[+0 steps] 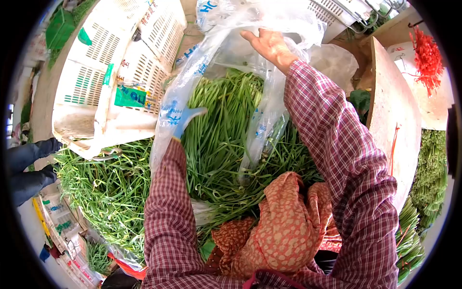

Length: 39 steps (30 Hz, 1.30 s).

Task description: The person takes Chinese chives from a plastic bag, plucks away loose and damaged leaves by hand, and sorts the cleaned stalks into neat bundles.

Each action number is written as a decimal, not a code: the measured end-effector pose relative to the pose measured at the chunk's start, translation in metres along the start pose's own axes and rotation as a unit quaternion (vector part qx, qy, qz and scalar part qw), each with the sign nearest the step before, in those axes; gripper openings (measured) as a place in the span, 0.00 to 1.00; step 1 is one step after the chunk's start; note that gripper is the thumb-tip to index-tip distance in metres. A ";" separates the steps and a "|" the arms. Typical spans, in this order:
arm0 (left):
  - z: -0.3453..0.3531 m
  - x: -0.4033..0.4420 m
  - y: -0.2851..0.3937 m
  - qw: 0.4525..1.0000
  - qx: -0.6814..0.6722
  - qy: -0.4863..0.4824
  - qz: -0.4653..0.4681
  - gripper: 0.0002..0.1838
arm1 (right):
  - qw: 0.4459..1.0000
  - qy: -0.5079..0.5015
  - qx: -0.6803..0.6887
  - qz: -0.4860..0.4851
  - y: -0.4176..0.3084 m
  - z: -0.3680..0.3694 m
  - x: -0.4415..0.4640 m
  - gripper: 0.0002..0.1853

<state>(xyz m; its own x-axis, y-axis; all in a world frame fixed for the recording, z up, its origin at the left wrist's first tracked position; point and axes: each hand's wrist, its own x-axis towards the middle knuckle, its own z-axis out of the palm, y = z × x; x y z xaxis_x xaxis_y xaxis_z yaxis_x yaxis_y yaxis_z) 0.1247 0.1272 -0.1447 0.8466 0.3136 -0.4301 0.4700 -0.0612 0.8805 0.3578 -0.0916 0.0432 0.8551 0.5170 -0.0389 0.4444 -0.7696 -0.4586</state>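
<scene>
Bag at centre, greens inside | right hand unclenched at far rim, apparently propping the mouth wide | left hand at left wall, likely bracing it; grip hidden, cannot tell | left: more greens, crate beyond

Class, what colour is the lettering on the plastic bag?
Blue. The lettering shows best in the head view.

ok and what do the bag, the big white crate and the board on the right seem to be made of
Bag: thin, glossy plastic film, see-through, wrinkled and printed in blue.
Crate: probably stiff plastic, from its slotted, moulded-looking walls, scuffed and dirty.
Board: perhaps wood or plywood, given its flat, dull tan face; I can't be sure.
</scene>
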 end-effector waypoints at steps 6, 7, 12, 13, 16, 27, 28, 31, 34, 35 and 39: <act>-0.041 -0.114 0.035 0.992 -0.128 0.017 0.003 0.47 | 0.981 -0.185 0.039 -0.047 -0.029 -0.002 -0.025 0.28; -0.049 -0.125 0.031 0.984 -0.171 0.040 -0.015 0.44 | 0.980 -0.185 0.041 -0.053 -0.041 0.000 -0.033 0.28; -0.069 -0.136 0.002 0.980 -0.160 -0.011 0.121 0.41 | 0.922 -0.363 -0.078 -0.111 -0.098 0.008 -0.082 0.30; -0.067 -0.143 0.005 0.982 -0.158 -0.014 0.103 0.39 | 0.912 -0.381 -0.114 -0.104 -0.106 0.007 -0.095 0.31; -0.063 -0.159 0.006 0.982 -0.177 -0.040 0.048 0.35 | 0.900 -0.393 -0.162 -0.100 -0.120 -0.005 -0.132 0.28; -0.039 -0.297 0.106 0.840 -0.400 -0.302 0.205 0.40 | 0.958 -0.237 -0.055 -0.154 -0.109 -0.081 -0.217 0.34; -0.036 -0.304 0.114 0.820 -0.415 -0.309 0.243 0.39 | 0.953 -0.204 0.091 -0.207 -0.115 -0.085 -0.228 0.38; -0.066 -0.315 0.111 0.791 -0.396 -0.239 0.400 0.41 | 0.892 -0.257 0.284 -0.241 -0.139 -0.102 -0.250 0.50; -0.085 -0.349 0.164 0.794 -0.436 -0.171 0.388 0.29 | 0.817 -0.227 0.421 -0.323 -0.177 -0.114 -0.277 0.53; -0.085 -0.364 0.191 0.789 -0.467 -0.143 0.373 0.24 | 0.813 -0.223 0.421 -0.334 -0.189 -0.116 -0.285 0.53; -0.051 -0.420 0.256 0.793 -0.524 0.076 0.300 0.19 | 0.770 -0.243 0.483 -0.339 -0.223 -0.117 -0.333 0.66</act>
<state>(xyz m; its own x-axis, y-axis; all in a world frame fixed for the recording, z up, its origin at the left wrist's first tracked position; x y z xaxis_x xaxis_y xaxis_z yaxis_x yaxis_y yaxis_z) -0.1234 0.0277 0.2714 0.7623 0.6413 0.0878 -0.5396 0.5548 0.6333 0.0048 -0.1360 0.2625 0.2093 0.9371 0.2794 0.1383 0.2545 -0.9571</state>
